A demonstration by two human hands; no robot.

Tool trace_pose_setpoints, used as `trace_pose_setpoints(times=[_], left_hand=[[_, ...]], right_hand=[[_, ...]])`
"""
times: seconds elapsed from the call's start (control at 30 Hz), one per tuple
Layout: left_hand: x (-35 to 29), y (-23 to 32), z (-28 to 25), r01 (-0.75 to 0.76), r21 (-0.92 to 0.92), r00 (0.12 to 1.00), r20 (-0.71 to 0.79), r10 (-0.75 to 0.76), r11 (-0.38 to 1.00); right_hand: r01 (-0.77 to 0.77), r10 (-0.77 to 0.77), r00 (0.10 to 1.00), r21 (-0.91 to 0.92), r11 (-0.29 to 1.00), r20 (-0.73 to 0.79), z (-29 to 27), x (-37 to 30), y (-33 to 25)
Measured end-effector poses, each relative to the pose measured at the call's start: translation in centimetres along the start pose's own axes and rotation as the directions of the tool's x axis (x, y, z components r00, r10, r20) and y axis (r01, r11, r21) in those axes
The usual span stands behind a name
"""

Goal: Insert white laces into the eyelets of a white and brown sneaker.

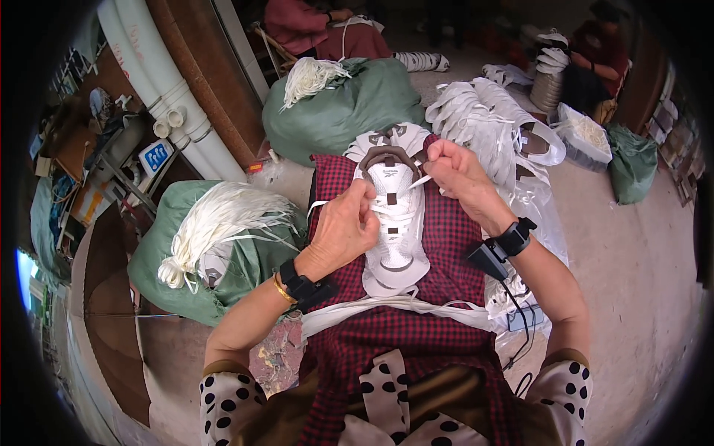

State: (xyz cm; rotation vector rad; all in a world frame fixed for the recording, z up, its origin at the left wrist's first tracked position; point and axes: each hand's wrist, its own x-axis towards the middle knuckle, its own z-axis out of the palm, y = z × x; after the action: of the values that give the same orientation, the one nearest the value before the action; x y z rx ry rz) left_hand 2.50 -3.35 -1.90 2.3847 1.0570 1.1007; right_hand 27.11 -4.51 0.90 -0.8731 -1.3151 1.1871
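Observation:
A white sneaker with a brown collar lining lies on my lap, toe toward me, over a red and black checked apron. White lacing crosses part of its tongue. My right hand pinches a white shoelace at the shoe's upper right side. At the left eyelet edge, my left hand is closed, thumb and forefinger together on the lace; its curled fingers hide part of the grip. A lace loop shows beyond that hand. Another white shoe lies just beyond the sneaker.
Bundles of white laces rest on green sacks to my left and ahead. Stacked white shoes stand at right, beside a tub and another green sack. White pipes rise at left. Two people sit farther back.

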Motion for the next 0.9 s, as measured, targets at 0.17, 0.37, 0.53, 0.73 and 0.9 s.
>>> trace_pose_setpoints(times=[0.17,0.37,0.53,0.73,0.9], left_hand=[[0.8,0.6,-1.4,0.015,-0.08,0.997,0.072,-0.009,0.997],[2.1,-2.1,-2.9,-0.084,0.26,0.996,0.0,0.087,0.962],[2.9,-1.1,-2.7,-0.015,0.328,0.989,0.145,-0.035,0.945],[3.5,-3.0,-4.0,0.336,-0.281,0.909,0.347,-0.231,0.899],[2.0,-6.3,-6.2,0.219,-0.181,0.956,0.238,-0.173,0.959]], right_hand=[[0.013,-0.029,0.999,-0.367,0.93,-0.038,-2.6,0.5,-0.6],[0.407,-0.298,0.911,-0.745,0.529,0.285,-0.6,-1.3,-0.5],[0.481,-0.323,0.872,-0.762,0.434,0.367,0.1,-0.7,1.4],[0.454,-0.328,0.881,-0.802,0.387,0.34,1.1,-0.6,1.8],[0.454,-0.346,0.878,-0.802,0.388,0.33,1.0,-0.5,1.9]])
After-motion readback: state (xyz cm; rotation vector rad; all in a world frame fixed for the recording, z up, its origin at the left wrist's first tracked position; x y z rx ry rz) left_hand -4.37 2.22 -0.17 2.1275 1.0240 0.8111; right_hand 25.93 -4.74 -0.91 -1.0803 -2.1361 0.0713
